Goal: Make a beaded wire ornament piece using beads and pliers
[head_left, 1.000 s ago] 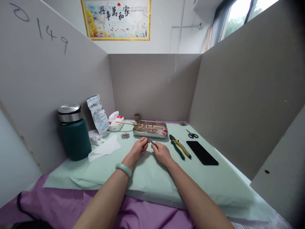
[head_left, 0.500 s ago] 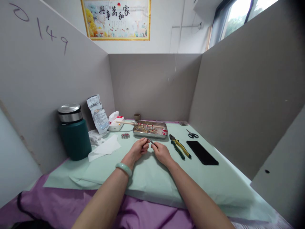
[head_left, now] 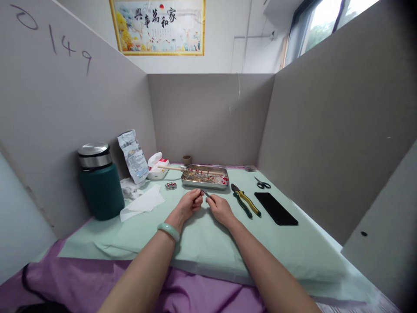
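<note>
My left hand (head_left: 189, 203), with a pale green bangle (head_left: 168, 231) on its wrist, rests on the mint-green table cover with its fingers curled in a pinch. What it pinches is too small to make out. My right hand (head_left: 220, 208) lies close beside it, closed on a small dark pointed tool (head_left: 206, 194) whose tip points at the left fingertips. Just behind both hands stands a metal tray (head_left: 205, 185) filled with small gold and red pieces.
Yellow-handled pliers (head_left: 245, 201), a black phone (head_left: 275, 208) and small scissors (head_left: 262, 184) lie to the right. A green flask (head_left: 100, 184), a foil pouch (head_left: 133, 155), white tissues (head_left: 142, 203), a small bead cluster (head_left: 170, 186) and a tissue box (head_left: 157, 169) sit left. Grey partitions enclose the desk.
Both hands stay almost still; the fingers shift only slightly around the tool tip.
</note>
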Available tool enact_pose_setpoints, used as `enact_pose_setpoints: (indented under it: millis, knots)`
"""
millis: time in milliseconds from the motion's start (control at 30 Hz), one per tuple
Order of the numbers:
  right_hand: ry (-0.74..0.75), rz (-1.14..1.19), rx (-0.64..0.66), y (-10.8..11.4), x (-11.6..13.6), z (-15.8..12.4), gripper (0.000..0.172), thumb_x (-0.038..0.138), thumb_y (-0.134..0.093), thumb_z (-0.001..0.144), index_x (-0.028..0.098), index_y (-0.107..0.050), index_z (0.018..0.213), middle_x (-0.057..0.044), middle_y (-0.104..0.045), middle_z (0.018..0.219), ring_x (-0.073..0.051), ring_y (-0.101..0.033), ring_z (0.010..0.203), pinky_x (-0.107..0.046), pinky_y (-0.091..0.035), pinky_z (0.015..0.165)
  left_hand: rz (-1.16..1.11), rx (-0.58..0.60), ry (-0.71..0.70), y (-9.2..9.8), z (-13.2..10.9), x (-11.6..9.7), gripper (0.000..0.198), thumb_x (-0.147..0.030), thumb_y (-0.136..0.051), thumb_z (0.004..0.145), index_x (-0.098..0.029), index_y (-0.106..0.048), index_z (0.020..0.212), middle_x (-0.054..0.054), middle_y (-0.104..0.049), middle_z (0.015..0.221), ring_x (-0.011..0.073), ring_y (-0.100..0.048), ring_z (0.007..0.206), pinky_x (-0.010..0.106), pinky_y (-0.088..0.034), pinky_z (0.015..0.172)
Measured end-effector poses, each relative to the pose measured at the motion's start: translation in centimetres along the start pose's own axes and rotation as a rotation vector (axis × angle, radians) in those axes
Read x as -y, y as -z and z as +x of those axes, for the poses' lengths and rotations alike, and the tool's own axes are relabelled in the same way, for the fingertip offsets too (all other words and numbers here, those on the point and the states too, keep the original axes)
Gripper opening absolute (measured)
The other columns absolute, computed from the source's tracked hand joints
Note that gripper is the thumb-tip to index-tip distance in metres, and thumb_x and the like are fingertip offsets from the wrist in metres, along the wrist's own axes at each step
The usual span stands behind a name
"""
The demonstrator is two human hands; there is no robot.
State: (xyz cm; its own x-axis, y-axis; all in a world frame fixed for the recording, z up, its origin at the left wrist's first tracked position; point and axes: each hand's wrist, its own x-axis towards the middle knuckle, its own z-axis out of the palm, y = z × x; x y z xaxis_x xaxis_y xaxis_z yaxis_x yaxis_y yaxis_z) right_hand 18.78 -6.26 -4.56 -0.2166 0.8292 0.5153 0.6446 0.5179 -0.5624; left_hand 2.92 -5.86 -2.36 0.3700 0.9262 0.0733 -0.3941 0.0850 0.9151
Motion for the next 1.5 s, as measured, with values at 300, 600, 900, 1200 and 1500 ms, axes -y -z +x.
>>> enact_pose_setpoints:
  millis: [300,600,900,1200,1500]
  knots:
    - [0.016,0.007,0.0,0.21,0.19,-0.09,0.029,0.035,-0.041,0.092,0.021,-0.059,0.074,0.0,-0.061,0.069,-0.015,-0.054,0.066,-0.023,-0.032,0.061,0.013,0.006,-0.002,0.15,-0.01,-0.06,0.028,-0.042,-0.063,0.08,-0.016,-0.05,0.08,-0.01,-0.027,0.048,0.0046,-0.017,0.039,0.015,-0.014,0.036]
    - [-0.031,0.079,0.006,0.22,0.31,0.03,0.034,0.037,-0.039,0.092,0.021,-0.061,0.072,0.0,-0.063,0.065,-0.015,-0.055,0.064,-0.023,-0.035,0.062,0.069,0.067,0.04,-0.2,-0.18,0.12,0.03,-0.043,-0.061,0.081,-0.016,-0.049,0.075,-0.012,-0.021,0.046,0.0042,-0.012,0.038,0.015,-0.012,0.035]
    - [-0.002,0.049,-0.021,0.15,0.45,0.01,0.032,0.037,-0.041,0.092,0.02,-0.06,0.073,-0.001,-0.061,0.07,-0.015,-0.054,0.067,-0.024,-0.034,0.062,-0.065,0.025,0.023,0.12,-0.08,-0.19,0.025,-0.037,-0.062,0.081,-0.015,-0.053,0.076,-0.011,-0.023,0.045,0.0047,-0.015,0.037,0.015,-0.014,0.034]
    - [0.007,0.084,-0.103,0.38,-0.02,0.4,0.029,0.032,-0.041,0.092,0.019,-0.067,0.097,-0.006,-0.066,0.094,-0.019,-0.057,0.091,-0.029,-0.041,0.082,-0.051,-0.053,0.013,-0.38,-0.21,-0.34,0.022,-0.034,-0.063,0.079,-0.014,-0.055,0.081,-0.008,-0.036,0.052,0.004,-0.024,0.039,0.016,-0.017,0.036]
    - [0.001,0.015,-0.061,0.39,0.15,0.11,0.028,0.033,-0.043,0.093,0.02,-0.067,0.089,-0.004,-0.067,0.086,-0.018,-0.058,0.082,-0.026,-0.039,0.072,0.002,-0.128,-0.073,-0.4,-0.03,-0.12,0.03,-0.036,-0.073,0.07,-0.012,-0.059,0.083,-0.004,-0.047,0.062,0.0041,-0.037,0.046,0.017,-0.027,0.042]
